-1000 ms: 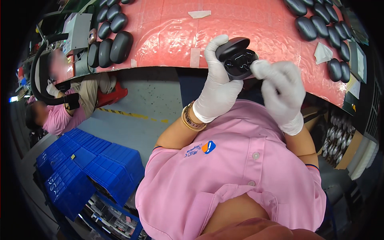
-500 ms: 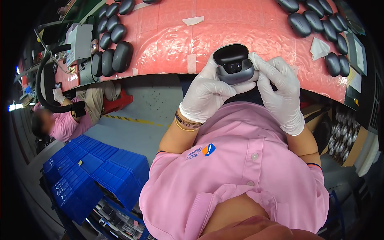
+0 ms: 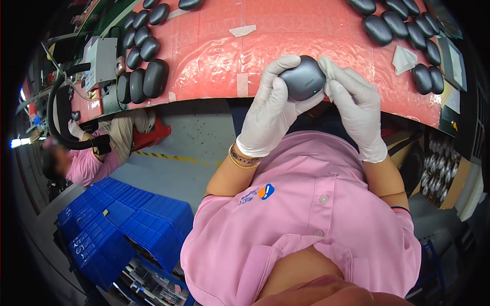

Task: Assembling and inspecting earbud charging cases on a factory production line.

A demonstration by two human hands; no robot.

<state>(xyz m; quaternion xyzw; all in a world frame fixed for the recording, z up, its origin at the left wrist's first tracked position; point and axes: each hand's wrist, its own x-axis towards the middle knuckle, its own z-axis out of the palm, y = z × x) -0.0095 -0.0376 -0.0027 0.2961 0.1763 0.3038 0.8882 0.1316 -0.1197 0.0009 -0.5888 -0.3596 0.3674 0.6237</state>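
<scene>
A dark grey earbud charging case (image 3: pixel 303 79), lid down and a small green light glowing on its front, is held above the near edge of the bench. My left hand (image 3: pixel 268 109), in a white glove, grips it with the thumb on its left side and fingers around the back and underneath. At the case's right side is my right hand (image 3: pixel 354 104), also gloved, its thumb and fingers pinched on a crumpled whitish cloth (image 3: pixel 328 69). Whether the cloth touches the case is hard to tell.
Pink bubble-wrap matting (image 3: pixel 214 66) covers the bench. Several similar cases (image 3: pixel 149 48) stand at left, more (image 3: pixel 395 25) at far right beside a white wipe (image 3: pixel 404 60). Blue crates (image 3: pixel 127 214) are on the lower left. Another person (image 3: pixel 84 158) sits farther left.
The case was open, its inside showing; now its lid is down and a green light shows. My left hand has shifted its grip and the outer shell faces me.
</scene>
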